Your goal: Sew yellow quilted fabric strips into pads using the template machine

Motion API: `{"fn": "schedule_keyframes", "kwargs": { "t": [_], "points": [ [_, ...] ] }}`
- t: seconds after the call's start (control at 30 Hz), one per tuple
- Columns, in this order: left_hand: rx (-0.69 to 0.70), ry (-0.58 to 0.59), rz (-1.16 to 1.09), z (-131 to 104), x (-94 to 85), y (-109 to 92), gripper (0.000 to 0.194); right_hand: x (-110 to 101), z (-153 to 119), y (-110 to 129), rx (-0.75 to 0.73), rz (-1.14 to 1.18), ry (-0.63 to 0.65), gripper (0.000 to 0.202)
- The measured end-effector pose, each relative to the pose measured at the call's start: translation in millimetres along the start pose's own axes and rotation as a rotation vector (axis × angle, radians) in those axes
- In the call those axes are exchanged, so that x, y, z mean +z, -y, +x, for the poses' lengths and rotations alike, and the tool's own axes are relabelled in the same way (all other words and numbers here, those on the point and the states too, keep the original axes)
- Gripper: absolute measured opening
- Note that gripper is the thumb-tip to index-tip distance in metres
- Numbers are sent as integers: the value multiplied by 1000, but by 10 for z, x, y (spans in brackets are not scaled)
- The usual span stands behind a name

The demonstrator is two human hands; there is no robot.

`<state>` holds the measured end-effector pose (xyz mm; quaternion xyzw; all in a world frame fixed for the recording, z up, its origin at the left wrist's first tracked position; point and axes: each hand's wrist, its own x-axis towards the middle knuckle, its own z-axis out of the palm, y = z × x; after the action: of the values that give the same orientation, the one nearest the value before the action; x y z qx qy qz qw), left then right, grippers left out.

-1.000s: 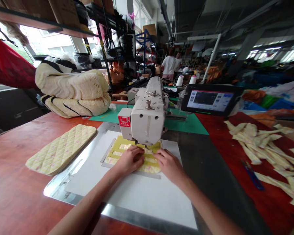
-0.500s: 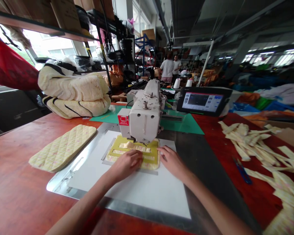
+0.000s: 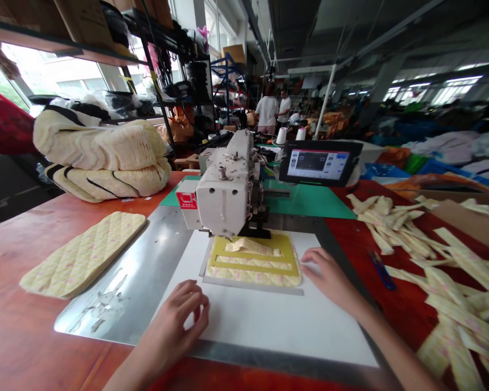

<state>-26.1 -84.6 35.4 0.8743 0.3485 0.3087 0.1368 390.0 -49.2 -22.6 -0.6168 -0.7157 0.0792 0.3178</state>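
Note:
Beneath the head of a white sewing machine (image 3: pixel 222 203) lies a yellow-green slotted template (image 3: pixel 252 264) over a quilted pale-yellow fabric piece (image 3: pixel 261 278). A loose patterned fabric strip (image 3: pixel 250 247) arches up from the upper slot. The template and fabric rest on a white sheet (image 3: pixel 264 323). My left hand (image 3: pixel 181 315) hovers at the sheet's left front, loosely curled, thumb and fingers apart with nothing between them. To the right of the template, my right hand (image 3: pixel 332 279) is open, its fingertips close to the fabric's edge; whether they touch the sheet is unclear.
A stack of quilted pieces (image 3: pixel 83 252) lies left of the metal plate (image 3: pixel 101 304). Bulky folded padding (image 3: pixel 106 146) stands behind it. On the right are a control screen (image 3: pixel 320 163), blue thread snips (image 3: pixel 382 271) and piled fabric strips (image 3: pixel 452 304). Two people stand far back.
My left hand has come off the template and drawn back toward the lower left. The white sheet with template and fabric has shifted right under the machine head. My right hand has moved right.

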Motion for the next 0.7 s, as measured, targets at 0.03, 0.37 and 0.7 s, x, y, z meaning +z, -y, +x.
{"fn": "schedule_keyframes", "kwargs": {
  "t": [0.03,0.37,0.7],
  "points": [
    [14,-4,6,29,-2,-35,15,-13,-20,-54,18,8,-7,31],
    [128,-16,64,173,41,-166,13,92,-111,144,115,-96,-35,20],
    [373,-115,122,363,93,-174,8,-481,-227,-11,143,-198,-13,20]
  ]
}}
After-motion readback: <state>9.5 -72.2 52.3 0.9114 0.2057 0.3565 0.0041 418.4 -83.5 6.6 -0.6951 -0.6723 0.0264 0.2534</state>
